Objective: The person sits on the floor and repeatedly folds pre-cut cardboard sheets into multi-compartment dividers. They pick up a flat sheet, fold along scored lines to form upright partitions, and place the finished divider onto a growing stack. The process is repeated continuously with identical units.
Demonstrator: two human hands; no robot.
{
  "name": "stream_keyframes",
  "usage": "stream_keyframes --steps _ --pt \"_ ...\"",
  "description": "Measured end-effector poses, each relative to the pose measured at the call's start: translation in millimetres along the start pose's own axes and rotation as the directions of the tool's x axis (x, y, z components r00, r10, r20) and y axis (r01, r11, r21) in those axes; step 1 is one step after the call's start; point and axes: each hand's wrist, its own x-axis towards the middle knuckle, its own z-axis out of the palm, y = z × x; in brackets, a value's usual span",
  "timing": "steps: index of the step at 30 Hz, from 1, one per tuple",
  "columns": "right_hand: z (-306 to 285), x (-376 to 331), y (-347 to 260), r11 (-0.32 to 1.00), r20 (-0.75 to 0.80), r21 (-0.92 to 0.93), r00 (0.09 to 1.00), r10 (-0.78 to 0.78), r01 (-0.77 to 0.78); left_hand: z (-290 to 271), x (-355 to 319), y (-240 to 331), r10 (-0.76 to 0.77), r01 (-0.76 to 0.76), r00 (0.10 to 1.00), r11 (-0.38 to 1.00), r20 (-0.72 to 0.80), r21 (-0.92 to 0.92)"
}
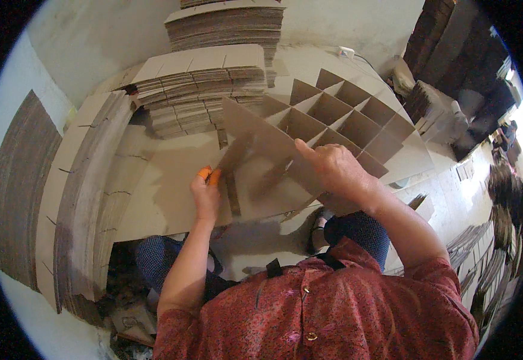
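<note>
A cardboard divider grid [327, 110] of interlocked strips stands on the work table, to the right of centre, with open square cells. My right hand [336, 168] is closed on the near edge of this grid, its thumb and fingers at the top of a strip. A long strip forms the grid's left side. Left of it, my left hand [206, 191] wears orange coverings on its fingertips and pinches a loose cardboard strip [236, 155], which is tilted and blurred. The strip's far end overlaps the grid's side, so I cannot tell whether they touch.
Stacks of slotted cardboard strips [204, 63] stand at the back of the table [153, 207]. More slotted strips [72, 192] stand on edge along the left. A white plug or adapter [346, 52] lies at the back. Cardboard bundles [483, 258] cover the floor at right.
</note>
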Motion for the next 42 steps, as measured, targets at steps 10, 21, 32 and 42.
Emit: stream_keyframes --steps 10,21,32,42 --pt "2.8 1.7 5.6 0.997 -0.095 0.075 0.995 -0.019 0.027 -5.9 6.5 -27.1 0.265 -0.277 0.960 0.944 0.085 0.179" --pt "-7.2 8.7 -1.0 0.998 0.019 0.056 0.999 0.037 -0.038 -8.2 10.6 -7.2 0.186 -0.196 0.980 0.970 0.076 0.142" --pt "18.1 7.8 9.4 0.995 -0.054 0.069 0.995 0.078 -0.075 -1.7 17.7 -38.0 0.033 -0.010 0.992 0.983 0.122 -0.183" --pt "21.1 -106.9 100.1 0.693 -0.569 0.401 0.429 0.701 -0.600 4.9 8.6 -53.9 0.092 -0.078 0.988 0.990 0.123 -0.120"
